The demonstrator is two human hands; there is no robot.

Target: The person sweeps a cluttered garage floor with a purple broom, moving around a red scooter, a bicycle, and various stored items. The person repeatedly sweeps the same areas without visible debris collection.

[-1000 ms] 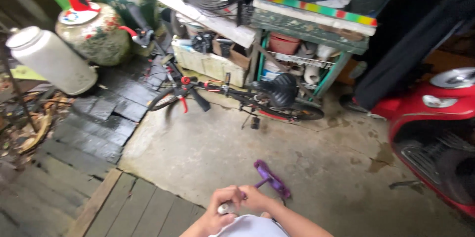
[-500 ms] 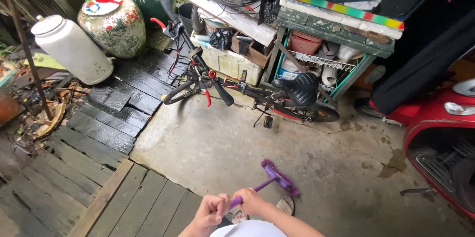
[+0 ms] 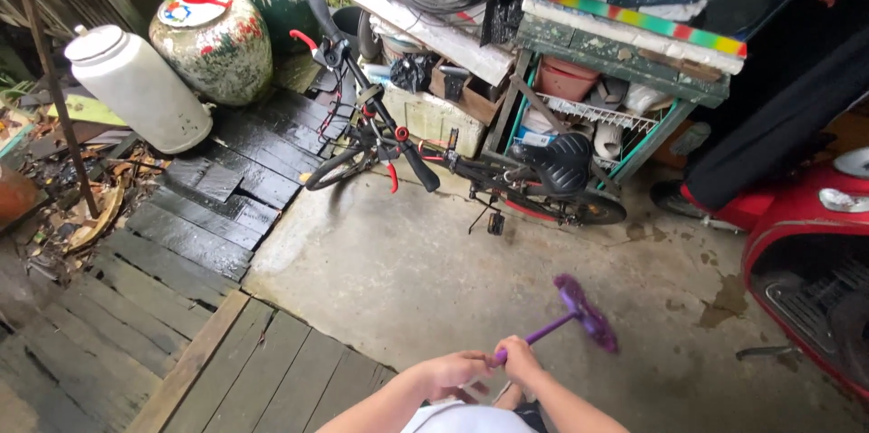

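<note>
Both hands met low in the frame, close to the person's body; the right hand (image 3: 518, 359) was clenched around the near end of a thin purple handle, the fingers wrapped fully about it; the left hand (image 3: 455, 370) sat just beside it with its fingers curled, but whether it gripped the handle or only rested against the other hand could not be told; the purple broom (image 3: 584, 313) stretched away from the hands up and to the right, its blurred head hanging over the concrete floor (image 3: 407, 279) and apart from everything else; beyond it a black bicycle (image 3: 471, 161) with red brake levers stood across the floor, its front wheel near the dark wet wooden planks (image 3: 181, 243) on the left; behind the bicycle a green shelf unit (image 3: 615, 98) was stacked with pots, boxes and cables; two patterned ceramic jars (image 3: 213, 44) stood at the upper left, with a white cylindrical container (image 3: 136, 89) leaning just beside them; part of a red scooter (image 3: 806, 243) showed at the right edge, well apart from the hands.
</note>
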